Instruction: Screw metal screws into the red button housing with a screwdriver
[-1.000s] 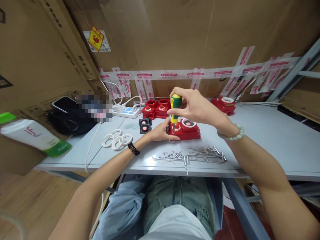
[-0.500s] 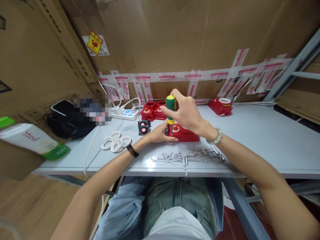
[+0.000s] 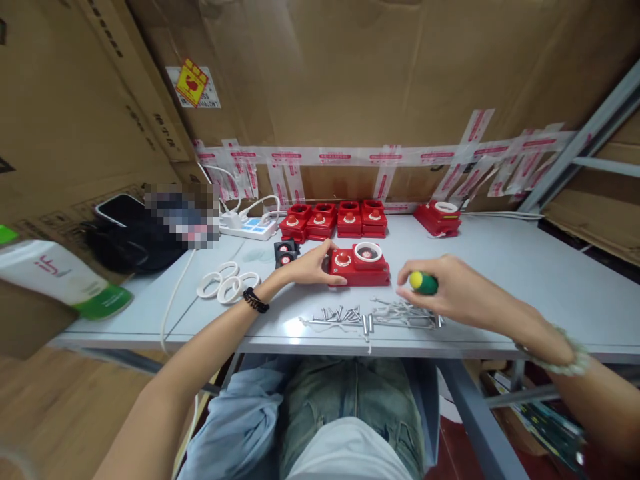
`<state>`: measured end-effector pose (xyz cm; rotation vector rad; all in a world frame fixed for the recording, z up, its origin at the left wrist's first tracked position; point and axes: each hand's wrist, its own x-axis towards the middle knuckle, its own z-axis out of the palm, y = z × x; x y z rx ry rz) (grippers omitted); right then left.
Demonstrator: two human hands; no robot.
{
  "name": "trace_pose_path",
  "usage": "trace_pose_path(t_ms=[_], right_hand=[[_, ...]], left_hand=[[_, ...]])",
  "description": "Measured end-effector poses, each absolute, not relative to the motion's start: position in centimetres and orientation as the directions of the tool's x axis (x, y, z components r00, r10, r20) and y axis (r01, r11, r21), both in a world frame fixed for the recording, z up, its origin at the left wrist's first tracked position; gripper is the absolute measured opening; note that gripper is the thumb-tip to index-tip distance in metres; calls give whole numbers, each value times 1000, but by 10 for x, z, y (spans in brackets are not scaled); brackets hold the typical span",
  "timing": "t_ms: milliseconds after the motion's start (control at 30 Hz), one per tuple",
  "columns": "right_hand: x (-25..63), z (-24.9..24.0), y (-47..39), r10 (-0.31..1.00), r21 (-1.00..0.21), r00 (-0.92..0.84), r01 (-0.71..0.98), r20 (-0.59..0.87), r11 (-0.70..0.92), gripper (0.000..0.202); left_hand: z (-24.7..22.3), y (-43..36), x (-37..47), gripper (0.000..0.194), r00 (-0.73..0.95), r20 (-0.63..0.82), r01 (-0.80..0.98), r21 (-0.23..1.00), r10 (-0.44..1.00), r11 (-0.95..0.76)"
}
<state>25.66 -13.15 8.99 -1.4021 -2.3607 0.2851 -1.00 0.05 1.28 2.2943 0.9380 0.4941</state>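
Observation:
In the middle of the table a red housing point(image 3: 361, 274) has a small red knob and a white ring point(image 3: 369, 251) on its top. My left hand point(image 3: 313, 265) grips the housing's left end, thumb along the front and fingers behind. To the right, apart from the housing, my right hand point(image 3: 450, 287) is closed around a screwdriver point(image 3: 423, 283) with a green and yellow handle; its shaft is hidden. Below that hand lie loose screws point(image 3: 345, 313) and metal pins point(image 3: 369, 324) near the front edge.
Several red housings point(image 3: 334, 219) stand in a row at the back, and another point(image 3: 439, 219) at the back right. Loose white rings point(image 3: 230, 289), black square parts point(image 3: 286, 253), a power strip point(image 3: 253, 228) and a white-green bottle point(image 3: 65, 277) are on the left. Cardboard point(image 3: 320, 80) walls the back.
My right hand has lifted the screwdriver off the housing and moved right and toward me. The white ring on the housing is now uncovered. My left hand keeps its hold.

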Motion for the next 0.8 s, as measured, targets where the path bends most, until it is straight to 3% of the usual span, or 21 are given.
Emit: trace_pose_path(t_ms=[100,233,433,567,800], right_hand=[[268,68,-125,889,-356,-457,826,29,437,14],[263,64,-120,875,-379,-483,815,-28,438,17],[252,60,-118,849,-305,-518,829,-106,468,15],[261,70,-121,855,-200,-518,842,-38,501,15],[276,109,-115,822,-201,-464,816,329,541,14]], left_hand=[[16,1,-16,66,687,84,524,630,722,-572],[20,-2,-18,68,670,54,566,609,741,-556],[18,-2,-18,68,672,72,560,602,737,-570],[17,0,-18,68,677,73,555,603,732,-573],[21,-4,-16,67,668,53,561,620,743,-549]])
